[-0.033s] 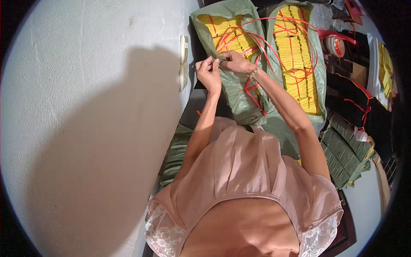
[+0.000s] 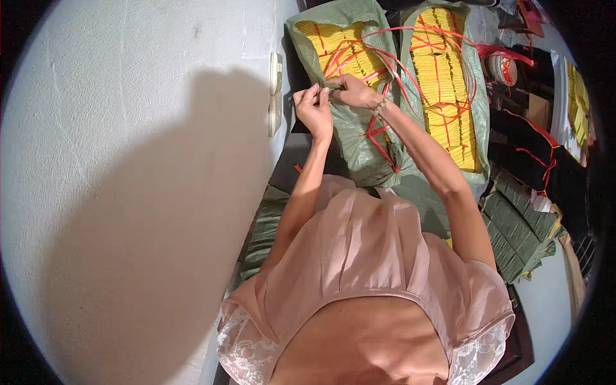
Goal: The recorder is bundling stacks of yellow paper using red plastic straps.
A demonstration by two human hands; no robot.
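Note:
A green woven sack (image 2: 362, 138) holding stacked yellow bundles (image 2: 369, 61) lies at the far end of my arms. At the sack's left edge, my left hand (image 2: 313, 110) pinches the green fabric between thumb and fingers. Beside it, nearly touching, my right hand (image 2: 353, 92) also grips this edge; its fingertips are partly hidden in the fold. Red plastic strapping (image 2: 385, 58) loops loosely over the bundles and off to the right. Part of the sack's near end is gathered and tied with a red strip (image 2: 396, 169).
A second open green sack (image 2: 481, 128) with yellow bundles (image 2: 443, 83) stands just to the right. A white wall (image 2: 141, 128) with a switch plate (image 2: 275, 96) runs along my left. Green wrapped packs (image 2: 516, 224) are stacked at right, below a red-and-white roll (image 2: 502, 68).

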